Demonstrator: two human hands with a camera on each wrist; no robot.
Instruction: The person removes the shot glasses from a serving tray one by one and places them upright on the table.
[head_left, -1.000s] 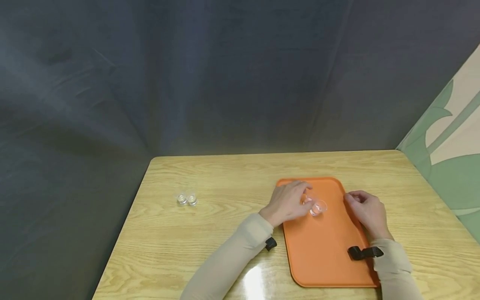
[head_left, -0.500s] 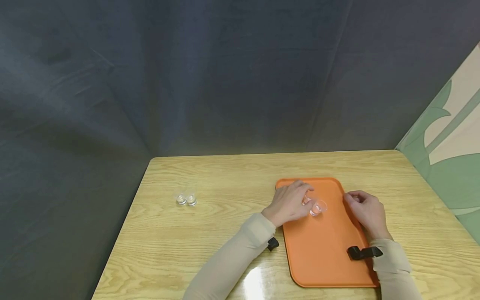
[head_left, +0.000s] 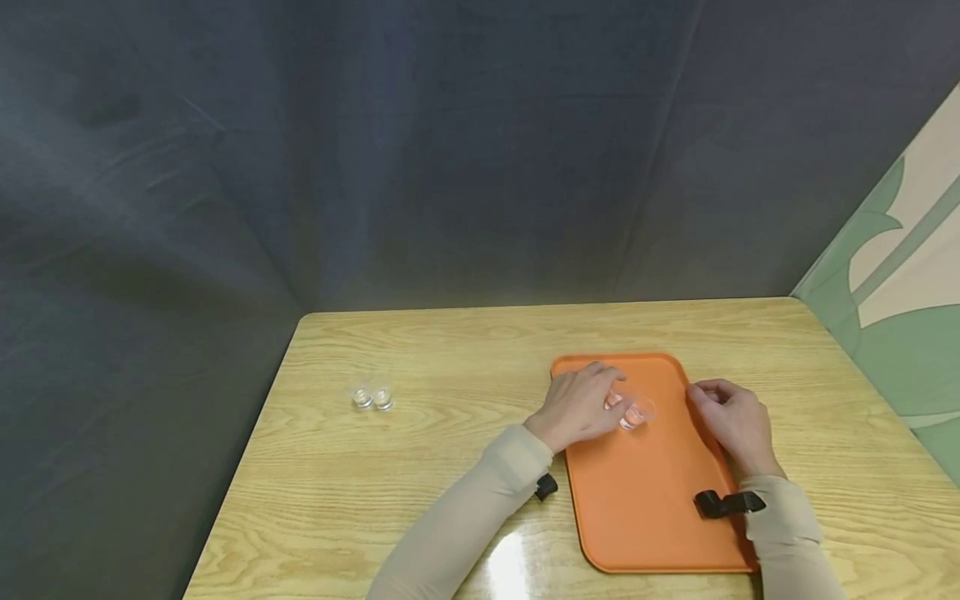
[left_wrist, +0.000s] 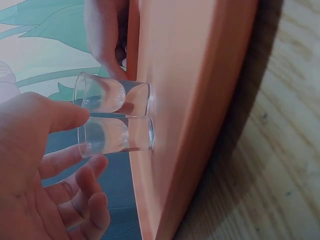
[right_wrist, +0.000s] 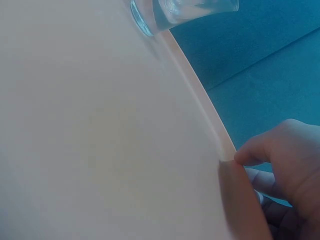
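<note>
Two small clear shot glasses stand side by side on the upper part of an orange tray point(head_left: 660, 508). My left hand point(head_left: 579, 408) reaches over the tray's left rim and pinches one shot glass point(left_wrist: 105, 136) near its mouth, thumb on one side and index finger on the other. Right beside it stands the other shot glass point(left_wrist: 112, 97), close to the thumb tip. Its base and those of its neighbour rest on the tray. At the tray's right rim my right hand point(head_left: 738, 421) pinches the edge, thumb on top and the other fingers curled outside, partly hidden.
Two more clear shot glasses, a left one point(head_left: 362, 398) and a right one point(head_left: 382, 398), stand close together on the left of the wooden table point(head_left: 450, 358). A dark curtain point(head_left: 480, 167) hangs behind the table. A leaf-patterned cloth point(head_left: 915, 333) borders the right side.
</note>
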